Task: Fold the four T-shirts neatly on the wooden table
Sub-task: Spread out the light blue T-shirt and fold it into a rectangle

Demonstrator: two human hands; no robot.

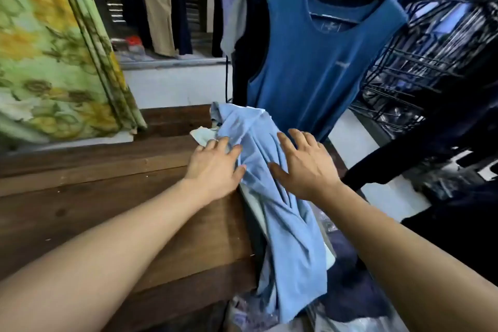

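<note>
A crumpled light blue T-shirt lies over the right edge of the wooden table and hangs down past it. Paler garments peek out beneath it at its far left. My left hand rests on the shirt's left side with straight fingers, thumb against the cloth. My right hand lies flat on the shirt's right side, fingers spread. Neither hand grips the fabric.
A dark blue sleeveless top hangs on a hanger just behind the table, with more hanging clothes and a black wire rack at right. A green floral curtain hangs at left. Bagged clothes lie below the table edge.
</note>
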